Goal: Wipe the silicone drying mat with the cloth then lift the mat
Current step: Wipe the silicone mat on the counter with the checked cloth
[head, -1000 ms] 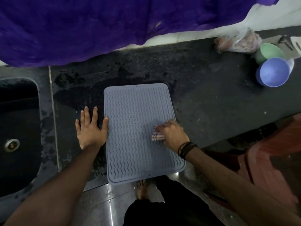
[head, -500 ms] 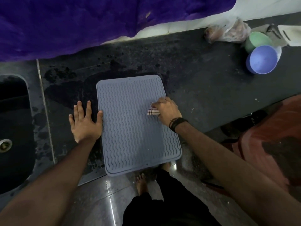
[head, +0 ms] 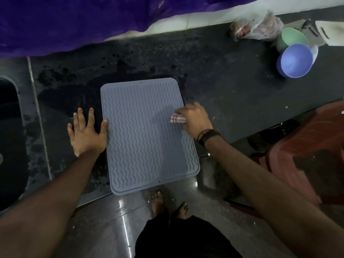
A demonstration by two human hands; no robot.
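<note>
Mat [head: 147, 138] lies flat on the dark counter [head: 232, 94], long axis running away from you toward the wall, far end tipped slightly left; near short edge overhangs the counter lip above your feet. Wavy ribs run across its face, no brand or writing legible on it. Your left hand [head: 86, 134] is flat on the counter just beside the mat's left edge, fingers spread and straight, thumb touching the mat rim, holding nothing. Your right hand [head: 195, 120] sits at the mat's right edge, approx mid-length, fingers curled round a bunched striped cloth [head: 177, 119] pressed on the mat surface. Sink [head: 11, 146] at far left. Far right of counter: blue bowl [head: 296, 60], green bowl [head: 291, 39] just behind it, plastic bag [head: 258, 27] near the wall. No labels readable anywhere.
</note>
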